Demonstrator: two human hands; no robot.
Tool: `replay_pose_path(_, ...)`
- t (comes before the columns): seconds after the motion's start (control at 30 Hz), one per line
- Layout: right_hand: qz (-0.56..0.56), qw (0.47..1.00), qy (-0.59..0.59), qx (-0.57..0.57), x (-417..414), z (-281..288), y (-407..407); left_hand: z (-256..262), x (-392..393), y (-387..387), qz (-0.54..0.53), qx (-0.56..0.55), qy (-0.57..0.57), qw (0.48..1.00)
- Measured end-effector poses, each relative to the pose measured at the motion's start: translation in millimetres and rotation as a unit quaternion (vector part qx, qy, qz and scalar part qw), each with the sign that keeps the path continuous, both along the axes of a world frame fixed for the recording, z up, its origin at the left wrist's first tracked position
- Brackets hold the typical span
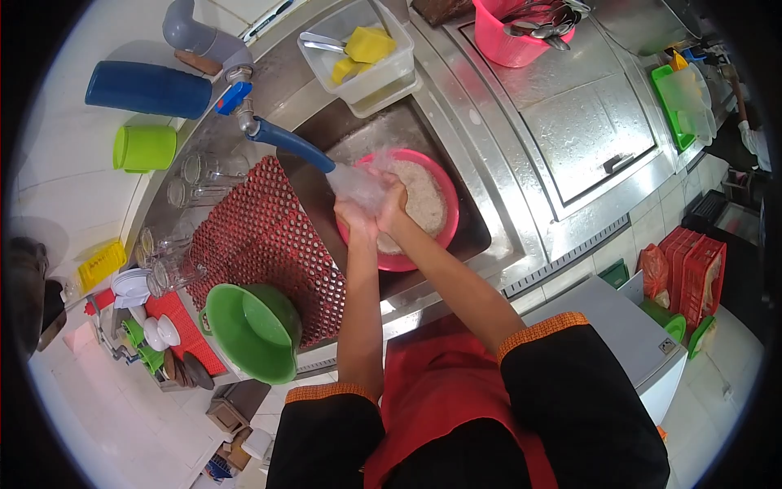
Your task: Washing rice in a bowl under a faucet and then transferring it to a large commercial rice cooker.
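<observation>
Water pours from the blue hose (293, 144) onto my left hand (356, 219) and my right hand (394, 198). The two hands are close together above a pink basin (453, 198) in the sink (479, 235). White grains that look like rice (423, 198) lie in the basin, partly covered by my hands and arms. Splashing water blurs my fingers, so their spread and anything between them cannot be made out. Upstream of the hose is a tap with a blue lever (233, 98).
Left of the sink, a green bucket (256, 330) stands by a red perforated mat (263, 226), with glass mugs (211, 168) behind. A clear container (360, 85) with yellow sponges (369, 44) sits at the sink's far edge. A pink cutlery bucket (504, 46) stands on the right counter.
</observation>
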State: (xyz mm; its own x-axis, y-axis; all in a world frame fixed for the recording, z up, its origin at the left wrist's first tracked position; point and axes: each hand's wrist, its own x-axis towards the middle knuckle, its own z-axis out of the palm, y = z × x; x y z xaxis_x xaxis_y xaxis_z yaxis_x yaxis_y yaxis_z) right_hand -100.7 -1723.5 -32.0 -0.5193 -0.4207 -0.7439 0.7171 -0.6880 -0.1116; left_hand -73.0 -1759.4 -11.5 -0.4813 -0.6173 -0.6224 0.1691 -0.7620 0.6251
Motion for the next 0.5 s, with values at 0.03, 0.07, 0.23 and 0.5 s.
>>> replay_pose_path(0.03, 0.005, 1.0, -0.006, -0.017, 0, 2, 1, 0, 1, 1, 0.005, 0.002, 0.01, 1.0)
replay_pose_path(0.07, 0.009, 0.999, -0.012, -0.034, 1, 3, 2, 0, 2, 1, 0.009, 0.004, 0.02, 1.0)
replay_pose_path(0.23, 0.014, 1.0, 0.019, 0.015, 6, 5, -1, -16, 11, -7, -0.043, -0.01, 0.08, 0.996)
replay_pose_path(0.5, -0.139, 0.942, 0.103, 0.288, 13, -67, 22, -12, -5, 28, -0.058, 0.052, 0.124, 0.989)
